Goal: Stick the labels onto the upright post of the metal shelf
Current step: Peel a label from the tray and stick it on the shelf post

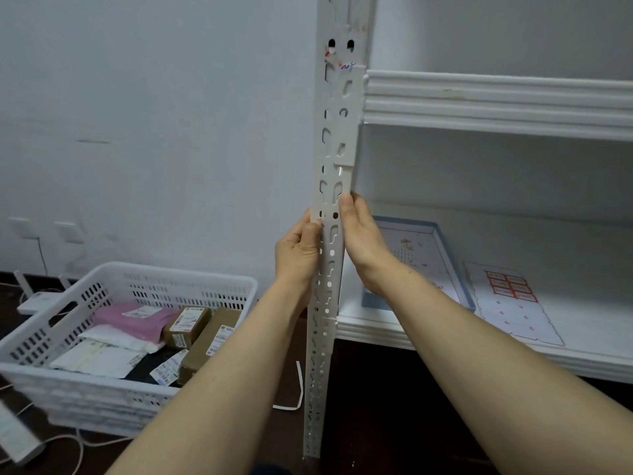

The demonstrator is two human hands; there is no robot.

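Note:
The white perforated upright post of the metal shelf stands in the middle of the view. White labels are stuck on its front above my hands, one with faint red and blue marks higher up. My left hand grips the post's left edge, its thumb pressing a label's lower edge flat. My right hand grips the right edge, thumb on the post's front, fingers hidden behind. A sheet of red-bordered labels lies on the lower shelf board.
A white plastic basket with several parcels stands on the dark floor at the left. A white backing strip lies on the floor beside the post. A blue-edged tray sits on the shelf. Wall sockets and cables are at far left.

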